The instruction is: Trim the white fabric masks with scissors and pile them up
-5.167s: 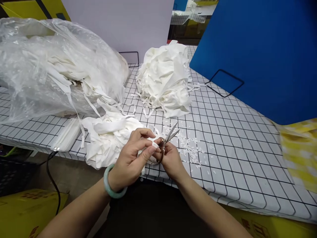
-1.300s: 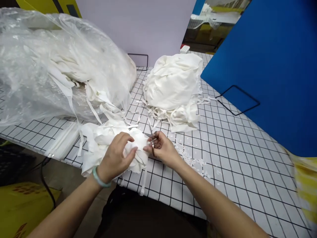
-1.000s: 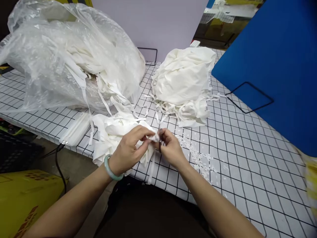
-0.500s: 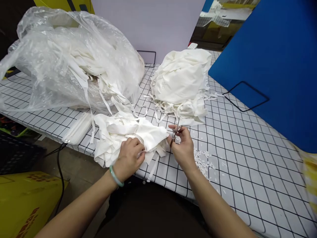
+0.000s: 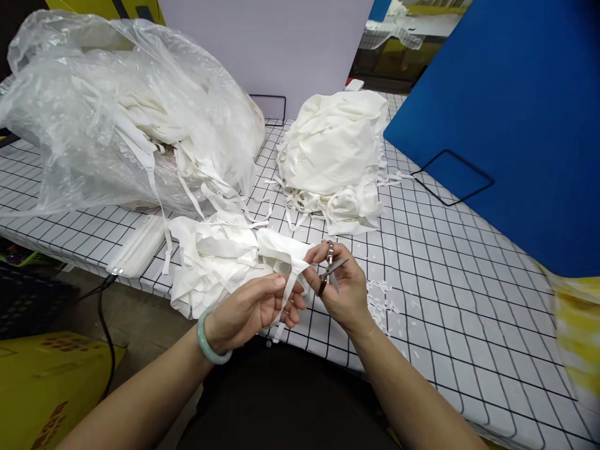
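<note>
My left hand (image 5: pixel 255 309), with a green bangle on the wrist, is closed on a white fabric strap (image 5: pixel 288 284) that hangs from a white mask on the near pile of masks (image 5: pixel 215 262). My right hand (image 5: pixel 340 287) grips small scissors (image 5: pixel 328 272) with the blades parted, right beside the strap. Both hands hover over the front edge of the grid-patterned table (image 5: pixel 445 262).
A big clear plastic bag (image 5: pixel 117 119) full of white masks lies at the left. A second pile of white masks (image 5: pixel 335 153) sits mid-table. White clippings (image 5: pixel 382 300) litter the cloth by my right hand. A blue board (image 5: pixel 506 106) stands at the right, a yellow box (image 5: pixel 47 387) below left.
My left hand lifted off the near pile and pulled a strap up toward me. My right hand moved down with the scissors, whose blades now stand parted next to the strap.
</note>
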Demonstrator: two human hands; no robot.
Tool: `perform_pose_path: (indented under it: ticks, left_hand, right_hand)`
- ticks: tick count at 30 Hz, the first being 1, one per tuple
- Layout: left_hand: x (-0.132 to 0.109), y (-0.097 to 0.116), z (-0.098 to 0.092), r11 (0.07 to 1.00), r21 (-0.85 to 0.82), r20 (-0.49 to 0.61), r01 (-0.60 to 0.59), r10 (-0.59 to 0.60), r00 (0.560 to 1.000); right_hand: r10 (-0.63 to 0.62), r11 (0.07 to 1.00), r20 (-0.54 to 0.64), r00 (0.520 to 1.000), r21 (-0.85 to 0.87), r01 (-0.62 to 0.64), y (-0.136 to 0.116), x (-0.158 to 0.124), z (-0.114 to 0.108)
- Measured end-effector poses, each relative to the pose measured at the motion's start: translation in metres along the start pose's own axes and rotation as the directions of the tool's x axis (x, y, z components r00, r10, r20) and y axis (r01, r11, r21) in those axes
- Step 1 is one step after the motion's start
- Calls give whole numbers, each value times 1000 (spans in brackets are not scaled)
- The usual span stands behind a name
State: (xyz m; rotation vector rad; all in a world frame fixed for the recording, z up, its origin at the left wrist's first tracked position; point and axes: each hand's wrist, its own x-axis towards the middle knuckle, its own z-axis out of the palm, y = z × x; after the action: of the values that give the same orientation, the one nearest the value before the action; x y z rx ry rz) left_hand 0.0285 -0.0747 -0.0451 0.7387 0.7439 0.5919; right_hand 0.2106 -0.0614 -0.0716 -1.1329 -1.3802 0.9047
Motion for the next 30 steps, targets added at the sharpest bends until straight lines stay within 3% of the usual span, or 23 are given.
perform_pose_path:
  ticks: [4,9,11,14,15,17,20,22,26,30]
  left_hand:
    - [7,1,6,992,87,-133,-95,106,985]
    - [7,4,9,929,332,-86,-162,201,976]
    - [6,6,10,808,513,-84,-289,382,920]
    - [9,7,13,597,666,-43,-447,629,776]
    - [11,6,14,593,644,-36,-484,655,754]
    - [15,3,16,657,540,-52,-526,650,759]
    - [19,0,17,734,450,-120,-508,614,781]
    - [18,-2,19,725,496,-125,-477,604,787]
    - [15,-5,20,598,649,-55,-471,654,754]
    - [16,-11,21,445,733,65,-515,707,704]
  right_hand:
    - [98,984,11,995,146,-99,-3,-3,-2]
    - [193,958,40,980,206,-197,-1,-7,-3]
    - [225,939,73,972,251,-236,-3,-8,0]
    - [295,873,146,944,362,-328,-8,-12,11]
    - [322,850,166,932,383,-362,-10,-14,14]
    - [361,832,207,909,369,-415,-15,-19,18]
    - [357,896,259,897,175,-407,-20,-26,8]
    - [320,947,230,919,-55,-316,-22,-29,-6]
    - [156,892,151,976,-446,-74,-25,-34,-35]
    - [75,839,241,968,-540,69,-27,-37,-46]
